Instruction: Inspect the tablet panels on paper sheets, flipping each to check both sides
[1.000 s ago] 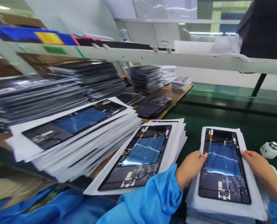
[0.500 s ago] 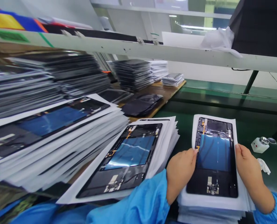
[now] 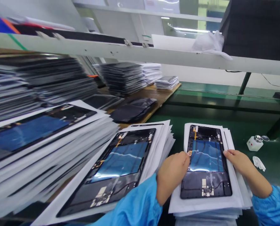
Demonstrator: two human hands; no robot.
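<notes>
A dark tablet panel [image 3: 207, 160] with a blue film and exposed boards lies face-up on a white sheet atop a stack of white sheets [image 3: 201, 205] in front of me. My left hand [image 3: 172, 174] grips the panel's left edge, fingertips at its orange flex strip. My right hand [image 3: 241, 163] holds the right edge, fingers curled over the rim. Both arms wear blue sleeves.
A second stack [image 3: 158, 141] topped by a similar panel sits to the left, and a taller one [image 3: 47, 147] further left. Dark stacks [image 3: 121, 77] and black bags [image 3: 132, 110] stand behind. A white bottle [image 3: 255, 142] and a crumpled wipe [image 3: 259, 163] rest on the green mat [image 3: 224, 116].
Half a second ago the panel and its sheet were raised and tilted between my hands; now they lie flat on the stack. My view has shifted slightly right.
</notes>
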